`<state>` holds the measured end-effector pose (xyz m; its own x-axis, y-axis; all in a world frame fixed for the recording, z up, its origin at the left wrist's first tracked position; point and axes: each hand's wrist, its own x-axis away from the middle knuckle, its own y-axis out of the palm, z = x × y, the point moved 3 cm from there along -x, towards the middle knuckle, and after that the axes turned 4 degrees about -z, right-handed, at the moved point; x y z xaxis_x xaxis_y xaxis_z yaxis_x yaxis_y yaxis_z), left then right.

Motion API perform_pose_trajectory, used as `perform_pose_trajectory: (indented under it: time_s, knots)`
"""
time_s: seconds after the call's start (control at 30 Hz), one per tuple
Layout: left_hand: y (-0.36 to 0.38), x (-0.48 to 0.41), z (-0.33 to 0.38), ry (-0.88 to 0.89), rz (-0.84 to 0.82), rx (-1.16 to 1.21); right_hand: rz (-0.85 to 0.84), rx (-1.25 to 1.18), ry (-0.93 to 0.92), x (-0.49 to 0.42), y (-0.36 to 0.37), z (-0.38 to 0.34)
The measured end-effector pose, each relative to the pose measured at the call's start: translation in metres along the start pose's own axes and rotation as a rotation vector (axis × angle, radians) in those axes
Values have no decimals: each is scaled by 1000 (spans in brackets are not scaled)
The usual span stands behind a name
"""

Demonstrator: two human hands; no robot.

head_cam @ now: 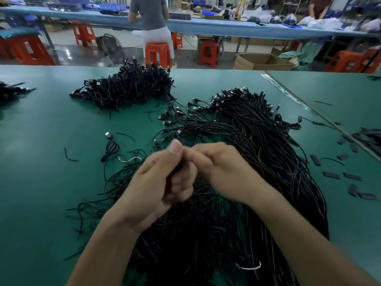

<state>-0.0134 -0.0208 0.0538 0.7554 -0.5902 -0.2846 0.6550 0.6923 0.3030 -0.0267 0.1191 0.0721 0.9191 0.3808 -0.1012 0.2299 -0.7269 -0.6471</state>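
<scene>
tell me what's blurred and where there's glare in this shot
head view: left hand and right hand are smeared by motion blur, so their grip is unreadable; head view: black cable pile on the green table is sharp; head view: light glares off the floor near the red stools.

Single head cam, wide-angle; looks fwd + down over green table (41,193); cable pile (257,162) close below.

Under the left hand (162,182) a green bench mat (41,182), far beyond it glossy grey floor (68,52) with orange plastic stools (157,51), beyond and rightward an open cardboard box (247,65), then a long blue workbench (206,27) with blue bins (112,6) and a seated person (150,15).
</scene>
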Motion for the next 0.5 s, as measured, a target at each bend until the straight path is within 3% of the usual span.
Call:
perform_pose_trajectory:
  time_s: [0.13,0.27,0.33,0.4,0.5]
  knots:
    - [-20,-5,-1,174,338,91,-148,152,-6,10,16,-5]
    - [-31,-2,-3,205,562,-224,-196,236,-44,22,16,-13]
    - [-26,-2,-2,186,521,-481,-199,223,-98,24,12,-20]
    - [-16,-3,0,112,369,-688,-144,163,-159,22,2,-24]
    - [-9,-3,-3,-67,278,-599,-17,93,-194,16,-18,-24]
